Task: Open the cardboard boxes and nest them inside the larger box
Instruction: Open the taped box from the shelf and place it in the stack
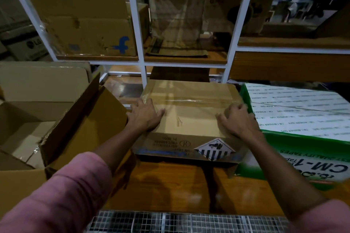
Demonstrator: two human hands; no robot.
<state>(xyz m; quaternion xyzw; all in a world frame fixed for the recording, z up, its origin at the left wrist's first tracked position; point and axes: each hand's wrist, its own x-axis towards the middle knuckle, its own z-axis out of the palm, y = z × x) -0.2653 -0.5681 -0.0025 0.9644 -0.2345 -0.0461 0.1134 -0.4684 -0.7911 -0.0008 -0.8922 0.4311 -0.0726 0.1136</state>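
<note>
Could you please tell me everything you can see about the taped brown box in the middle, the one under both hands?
The taped brown box is plain corrugated cardboard, closed, with clear tape along its top seam and edges. Its near side carries upside-down black print and a striped diamond hazard label. It sits flat on the wooden shelf, between the open larger box and the green-and-white carton. The left hand lies flat on top; the right hand curls at its right edge.

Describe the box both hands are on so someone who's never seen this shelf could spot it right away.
On the wooden shelf top, between the large open box and the green-and-white tape carton, sits the sealed brown box. The left hand and right hand rest on it. Only it has clear tape and a striped diamond label.
</note>
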